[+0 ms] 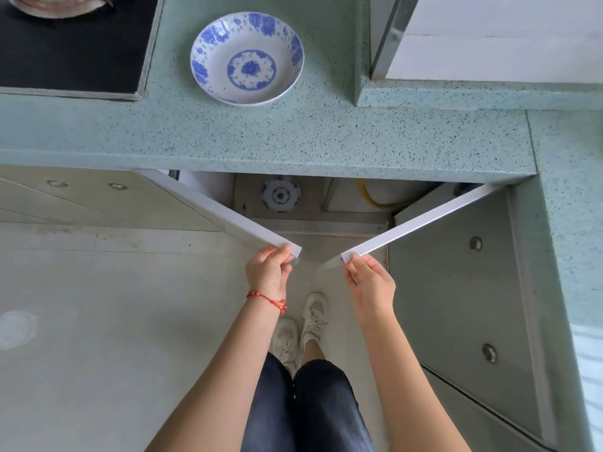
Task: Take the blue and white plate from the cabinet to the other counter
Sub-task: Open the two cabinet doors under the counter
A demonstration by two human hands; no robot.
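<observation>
A blue and white plate [247, 58] lies upright on the green speckled counter [293, 135], near the hob. Below the counter the cabinet stands with both doors swung outward. Inside it, on the shelf, rests another blue and white dish [280, 194], partly shaded. My left hand [269, 272] grips the free edge of the left cabinet door [225, 215]. My right hand [367, 278] pinches the free edge of the right cabinet door [421, 220]. The two door edges nearly meet in front of me.
A black hob [75, 50] with a pan on it sits at the far left of the counter. The counter turns a corner along the right side [567, 223]. A yellow hose [367, 195] and a white container show inside the cabinet. My feet stand on the pale floor.
</observation>
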